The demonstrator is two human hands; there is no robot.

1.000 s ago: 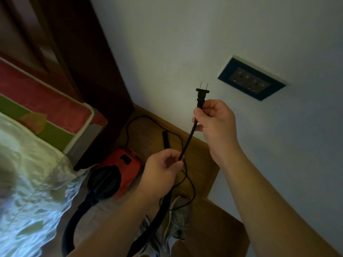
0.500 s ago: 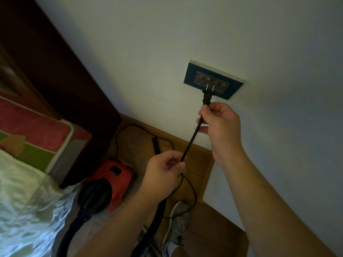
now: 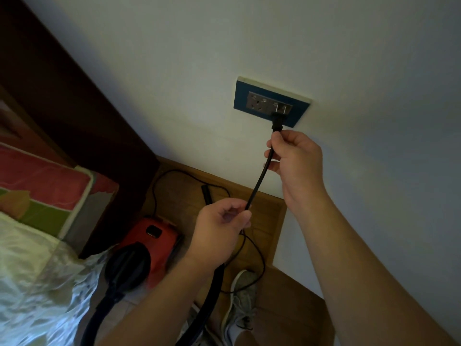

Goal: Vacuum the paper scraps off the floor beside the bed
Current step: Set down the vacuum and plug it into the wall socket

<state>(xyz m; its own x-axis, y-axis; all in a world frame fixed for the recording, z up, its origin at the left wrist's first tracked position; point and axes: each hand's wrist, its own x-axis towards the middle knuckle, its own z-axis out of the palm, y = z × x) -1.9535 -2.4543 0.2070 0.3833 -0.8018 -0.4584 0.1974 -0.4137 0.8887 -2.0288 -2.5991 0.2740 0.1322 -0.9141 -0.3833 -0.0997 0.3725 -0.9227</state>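
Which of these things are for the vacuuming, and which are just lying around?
For the job: the plug, the cord pinched by both hands, the wall socket, the red vacuum, its black hose.

Just lying about: the bed cover, the mattress, a grey shoe.

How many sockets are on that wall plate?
2, side by side on the wall plate: the left socket is free, the right socket has the black plug at it.

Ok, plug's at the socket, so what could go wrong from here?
The black plug may be only partly seated in the blue-framed wall socket; the right hand grips the thin black cord, not the plug. Slack cord loops near the grey sneaker, a possible snag.
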